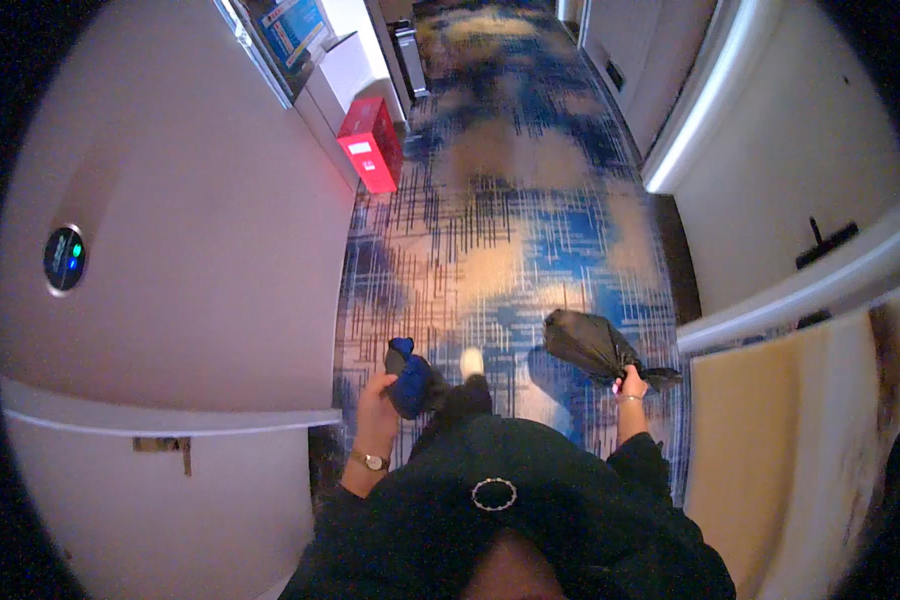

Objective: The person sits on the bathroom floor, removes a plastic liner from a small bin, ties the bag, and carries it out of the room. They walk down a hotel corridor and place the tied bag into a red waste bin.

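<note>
My left hand [377, 409] grips a bundle of dark blue and black cloth [411, 382] at hip height on the left; its exact kind cannot be told. A watch circles that wrist. On the other side, my right hand [631, 384] is closed around the gathered neck of a black plastic bag [586, 341], whose filled body hangs forward over the carpet. What the bag contains is hidden. Between the two hands, the pale tip of a shoe [472, 363] shows below my dark clothing.
A patterned corridor carpet [487, 217] runs ahead between walls. A red box [375, 146] stands on the floor along the left wall, with a grey bin [412, 60] farther on. Doors line both sides; one on the right has a black handle [826, 244]. A beige panel [746, 435] is close on my right.
</note>
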### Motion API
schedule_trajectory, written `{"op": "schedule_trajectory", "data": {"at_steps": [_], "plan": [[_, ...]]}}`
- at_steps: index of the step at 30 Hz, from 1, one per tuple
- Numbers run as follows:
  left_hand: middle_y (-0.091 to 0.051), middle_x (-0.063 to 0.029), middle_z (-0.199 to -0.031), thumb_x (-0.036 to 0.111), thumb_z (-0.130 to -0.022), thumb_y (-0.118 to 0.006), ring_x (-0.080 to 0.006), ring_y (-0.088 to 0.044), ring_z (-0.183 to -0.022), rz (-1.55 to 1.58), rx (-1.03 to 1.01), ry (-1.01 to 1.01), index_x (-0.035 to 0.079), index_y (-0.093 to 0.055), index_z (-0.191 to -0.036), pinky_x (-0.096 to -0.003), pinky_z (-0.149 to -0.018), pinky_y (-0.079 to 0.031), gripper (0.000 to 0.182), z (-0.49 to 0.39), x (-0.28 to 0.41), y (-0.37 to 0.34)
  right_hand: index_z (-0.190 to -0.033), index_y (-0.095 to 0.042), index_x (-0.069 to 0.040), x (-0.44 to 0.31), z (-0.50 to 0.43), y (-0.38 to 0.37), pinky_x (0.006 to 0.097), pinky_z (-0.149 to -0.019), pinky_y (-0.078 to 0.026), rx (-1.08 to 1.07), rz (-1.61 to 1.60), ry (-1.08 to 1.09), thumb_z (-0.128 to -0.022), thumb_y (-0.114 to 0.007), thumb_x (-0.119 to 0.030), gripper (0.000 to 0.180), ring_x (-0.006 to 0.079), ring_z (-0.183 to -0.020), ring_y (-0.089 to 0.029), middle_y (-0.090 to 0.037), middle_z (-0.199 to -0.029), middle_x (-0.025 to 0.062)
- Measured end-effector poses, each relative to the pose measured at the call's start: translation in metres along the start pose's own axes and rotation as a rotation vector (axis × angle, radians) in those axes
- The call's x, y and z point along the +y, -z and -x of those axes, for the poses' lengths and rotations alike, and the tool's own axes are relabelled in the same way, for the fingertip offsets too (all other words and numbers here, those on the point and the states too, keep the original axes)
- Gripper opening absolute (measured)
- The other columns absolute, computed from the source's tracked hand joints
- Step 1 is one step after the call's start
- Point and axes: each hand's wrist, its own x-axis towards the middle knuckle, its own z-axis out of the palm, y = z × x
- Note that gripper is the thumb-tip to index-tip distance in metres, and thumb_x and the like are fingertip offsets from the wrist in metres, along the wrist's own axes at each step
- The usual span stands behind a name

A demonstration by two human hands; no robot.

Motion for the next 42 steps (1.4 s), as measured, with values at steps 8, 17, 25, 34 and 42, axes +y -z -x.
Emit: {"op": "schedule_trajectory", "data": {"at_steps": [8,17,25,34,42], "plan": [[-0.062,-0.0092,-0.092,-0.002,-0.085,-0.051,-0.0195,-0.060,-0.083,-0.137,-0.128,0.147,0.003,-0.059,-0.096,-0.0316,-0.075,-0.050,0.014,-0.254,0.068,-0.095,-0.076,-0.056,-0.002,-0.130,-0.050,-0.204,0.0312,-0.034,-0.039,-0.009,-0.256,0.105,-0.078,-0.066,-0.022,0.022,0.0170,-0.041,-0.049,-0.053,-0.058,0.0078],[-0.063,-0.0091,-0.096,0.019,-0.084,-0.054,-0.0187,-0.060,-0.081,-0.169,-0.268,0.014,0.001,-0.059,-0.105,-0.0300,-0.069,-0.049,0.028,-0.481,0.139,-0.317,-0.068,-0.049,-0.002,-0.250,-0.178,-0.358,0.0288,-0.033,-0.035,0.116,-0.021,0.441,-0.081,-0.065,-0.023,0.029,0.0159,-0.035,-0.045,-0.051,-0.052,0.0070],[-0.064,-0.0069,-0.093,0.018,-0.081,-0.059,-0.0210,-0.058,-0.091,-0.124,-0.083,0.045,0.003,-0.061,-0.096,-0.0327,-0.081,-0.045,0.022,-0.621,0.194,-0.437,-0.093,-0.063,0.000,-0.306,-0.324,-0.565,0.0323,-0.040,-0.042,0.088,0.211,0.258,-0.082,-0.062,-0.027,0.029,0.0194,-0.046,-0.054,-0.062,-0.064,0.0108],[-0.065,-0.0095,-0.088,0.017,-0.085,-0.055,-0.0242,-0.064,-0.081,0.015,-0.246,0.005,0.000,-0.060,-0.095,-0.0347,-0.073,-0.053,0.021,-0.777,0.270,-0.534,-0.086,-0.051,-0.010,-0.468,-0.369,-0.846,0.0299,-0.032,-0.036,-0.271,-0.280,0.000,-0.080,-0.066,-0.020,0.019,0.0162,-0.037,-0.043,-0.047,-0.052,0.0059],[-0.064,-0.0111,-0.094,0.014,-0.082,-0.057,-0.0256,-0.063,-0.086,0.139,-0.059,0.120,0.002,-0.060,-0.098,-0.0386,-0.077,-0.052,0.021,-0.973,0.339,-0.612,-0.075,-0.056,-0.008,-0.640,-0.332,-1.070,0.0289,-0.038,-0.036,-0.299,-0.350,0.298,-0.078,-0.068,-0.009,0.012,0.0140,-0.047,-0.047,-0.047,-0.056,0.0019]]}}
